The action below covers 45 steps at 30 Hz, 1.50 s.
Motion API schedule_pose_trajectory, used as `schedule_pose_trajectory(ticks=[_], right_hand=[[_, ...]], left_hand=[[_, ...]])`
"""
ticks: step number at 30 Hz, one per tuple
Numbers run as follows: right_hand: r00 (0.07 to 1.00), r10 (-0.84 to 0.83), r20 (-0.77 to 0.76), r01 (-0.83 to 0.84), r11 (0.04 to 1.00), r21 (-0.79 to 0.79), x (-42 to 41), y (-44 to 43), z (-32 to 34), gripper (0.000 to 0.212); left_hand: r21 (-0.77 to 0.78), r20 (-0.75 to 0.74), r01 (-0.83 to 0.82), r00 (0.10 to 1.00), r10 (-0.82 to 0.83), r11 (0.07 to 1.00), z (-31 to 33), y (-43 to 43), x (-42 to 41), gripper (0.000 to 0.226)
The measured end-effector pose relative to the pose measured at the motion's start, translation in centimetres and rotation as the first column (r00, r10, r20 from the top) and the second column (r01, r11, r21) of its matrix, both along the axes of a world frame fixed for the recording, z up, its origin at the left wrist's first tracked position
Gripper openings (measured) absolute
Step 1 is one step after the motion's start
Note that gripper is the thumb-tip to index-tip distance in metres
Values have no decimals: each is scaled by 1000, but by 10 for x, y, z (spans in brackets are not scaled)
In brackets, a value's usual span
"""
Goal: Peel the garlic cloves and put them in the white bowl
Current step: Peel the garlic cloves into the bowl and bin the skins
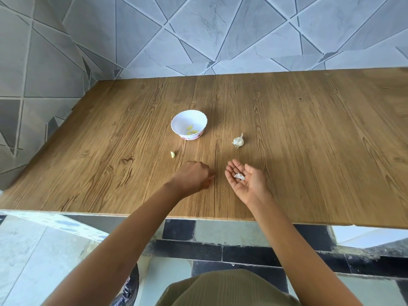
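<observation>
Head view: right hand (247, 182) open palm-up, likely traying 1 papery white garlic piece (239, 176); left hand (194, 175) curled, contents hidden.

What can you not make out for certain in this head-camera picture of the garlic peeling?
Head view: the left hand shows its back to the camera, hiding whatever its curled fingers hold.
Head view: the peeled cloves in the white bowl are too small to count.
Head view: the white piece on the right hand, palm open, is too small to tell skin from clove.
Head view: the garlic bulb hides its own far side.
</observation>
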State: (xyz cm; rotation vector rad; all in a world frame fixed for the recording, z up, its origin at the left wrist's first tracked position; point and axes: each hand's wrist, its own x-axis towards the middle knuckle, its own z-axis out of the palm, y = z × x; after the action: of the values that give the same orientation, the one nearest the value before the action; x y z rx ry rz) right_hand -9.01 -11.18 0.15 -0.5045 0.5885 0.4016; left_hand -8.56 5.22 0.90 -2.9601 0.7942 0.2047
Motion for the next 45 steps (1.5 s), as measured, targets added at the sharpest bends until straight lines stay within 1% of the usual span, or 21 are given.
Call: schedule_pose_trajectory(ticks=[3,5,6,8,9,10,11,12,14,15,17,20,22,24,28,31,35,38,41,43,45], right_hand=[[1000,-3,-9,3,1000,2,0,0,1,37],[1000,6,-14,-6,1000,14,0,0,1,37],[1000,11,-17,-10,1000,19,-1,0,1,37],[999,19,-26,-19,1000,25,-1,1,2,37],[999,21,-31,-20,999,27,-1,3,2,37],[999,23,-37,-22,999,28,0,5,2,37],[999,27,-44,-26,999,29,0,7,2,37],[998,35,-51,-33,999,30,0,10,3,37],[997,46,-61,-44,999,20,-1,14,5,37],[997,45,-67,-44,999,10,-2,15,6,37],[997,32,-71,-33,999,-3,-1,15,8,37],[998,29,-55,-28,999,22,-1,15,8,36],[999,18,-50,-16,999,45,-1,14,6,33],[999,2,-47,0,999,49,-2,11,4,33],[999,-16,-44,18,999,44,-1,7,2,36],[999,-13,-42,15,999,46,0,9,1,36],[999,-19,-43,21,999,46,1,10,1,36],[999,-21,-36,23,999,38,2,12,0,35],[999,-26,-40,27,999,29,2,12,0,35],[999,-23,-45,24,999,25,3,13,0,35],[999,-16,-50,17,1000,17,4,14,1,36]], left_hand=[[4,11,-50,999,50,999,0,-6,1,13],[-232,-59,-185,983,176,955,-8,2,5,5],[-408,-116,-270,963,244,872,-11,7,7,3],[-693,-237,-389,918,318,607,-9,13,10,9],[-753,-294,-420,904,311,507,-3,11,10,11],[-774,-321,-421,905,281,472,5,6,9,12],[-776,-298,-378,925,235,505,12,0,9,11],[-755,-227,-294,956,187,587,17,-7,8,9],[-628,-85,-149,989,124,763,18,-17,7,16],[-556,-53,-128,992,118,821,16,-21,6,21],[-472,-25,-149,988,155,869,14,-26,4,25],[-524,50,-161,974,219,836,17,-31,-2,11],[-561,39,-196,964,262,805,15,-25,-2,4],[-548,4,-253,952,306,797,11,-13,1,6],[-409,-81,-259,965,248,875,0,11,-1,15],[-363,-89,-204,979,185,909,-11,17,-4,11],[-256,-30,-164,986,162,953,-10,11,-4,12],[-127,54,-66,996,73,990,-6,6,-2,21],[-35,28,16,999,-15,999,-3,6,6,22],[-173,-29,-28,999,23,985,-2,10,12,15],[-443,-79,-119,993,94,888,-1,14,19,9]])
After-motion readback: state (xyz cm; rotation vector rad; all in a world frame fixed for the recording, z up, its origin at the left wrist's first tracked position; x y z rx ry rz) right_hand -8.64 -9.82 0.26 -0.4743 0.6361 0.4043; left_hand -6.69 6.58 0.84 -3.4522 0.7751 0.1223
